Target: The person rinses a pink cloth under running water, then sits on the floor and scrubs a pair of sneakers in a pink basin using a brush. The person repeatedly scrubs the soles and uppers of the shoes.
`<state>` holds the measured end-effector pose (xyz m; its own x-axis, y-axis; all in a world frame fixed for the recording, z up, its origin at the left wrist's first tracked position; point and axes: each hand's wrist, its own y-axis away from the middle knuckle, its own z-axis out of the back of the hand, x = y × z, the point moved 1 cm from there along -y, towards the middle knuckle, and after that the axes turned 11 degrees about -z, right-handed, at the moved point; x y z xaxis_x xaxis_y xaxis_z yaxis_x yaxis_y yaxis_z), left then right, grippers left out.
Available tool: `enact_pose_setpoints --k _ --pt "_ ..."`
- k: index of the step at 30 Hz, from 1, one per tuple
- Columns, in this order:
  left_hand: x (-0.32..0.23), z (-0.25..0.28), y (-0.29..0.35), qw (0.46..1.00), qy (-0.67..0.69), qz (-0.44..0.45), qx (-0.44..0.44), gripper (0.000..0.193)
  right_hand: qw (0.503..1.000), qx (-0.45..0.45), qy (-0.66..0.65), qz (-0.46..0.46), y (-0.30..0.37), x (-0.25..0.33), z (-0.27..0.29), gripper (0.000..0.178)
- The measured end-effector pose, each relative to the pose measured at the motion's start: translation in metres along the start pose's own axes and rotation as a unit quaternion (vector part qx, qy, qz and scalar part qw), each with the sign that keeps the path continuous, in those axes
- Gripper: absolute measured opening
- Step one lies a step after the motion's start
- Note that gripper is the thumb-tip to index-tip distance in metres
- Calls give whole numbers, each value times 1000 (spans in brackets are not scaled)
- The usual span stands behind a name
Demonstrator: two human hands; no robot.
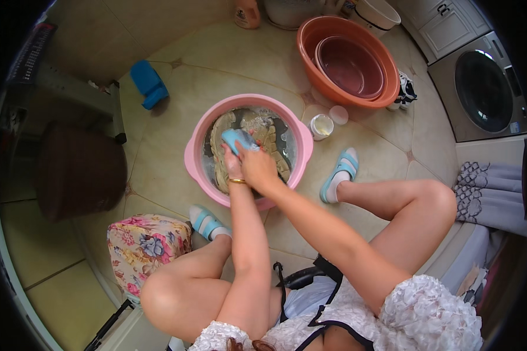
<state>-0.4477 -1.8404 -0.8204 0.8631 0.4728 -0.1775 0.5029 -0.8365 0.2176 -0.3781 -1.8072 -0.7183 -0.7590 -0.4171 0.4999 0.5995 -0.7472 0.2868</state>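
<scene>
The right hand [259, 167] is clamped on a light-blue object [234, 138] above a pink basin [304, 142].
The left hand [233, 165] touches the object's near side; whether its fingers grip cannot be told. Beneath, 2 beige shoe-like pieces [267, 133] lie side by side inside the basin, on the tiled floor [216, 76]. Just right of the basin stands 1 open white jar [321, 127].
</scene>
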Motion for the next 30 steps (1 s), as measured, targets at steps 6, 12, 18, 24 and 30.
enact_pose_setpoints --k 6,12,18,24,30 --pt "-10 -5 7 999 -29 -13 4 91 998 40 40 1 48 -4 13 43" --pt "-4 -15 2 997 -61 -11 -36 93 1000 -15 17 1 9 -7 4 39" --pt "-7 6 2 996 -65 -59 23 82 999 -6 15 -30 40 -12 12 39" --pt "-2 -37 -8 977 -118 -149 -92 71 994 -43 -67 -81 -10 -30 37 49" --pt "-59 -48 13 930 -111 -329 -123 79 962 -63 -206 -168 43 -71 33 78"
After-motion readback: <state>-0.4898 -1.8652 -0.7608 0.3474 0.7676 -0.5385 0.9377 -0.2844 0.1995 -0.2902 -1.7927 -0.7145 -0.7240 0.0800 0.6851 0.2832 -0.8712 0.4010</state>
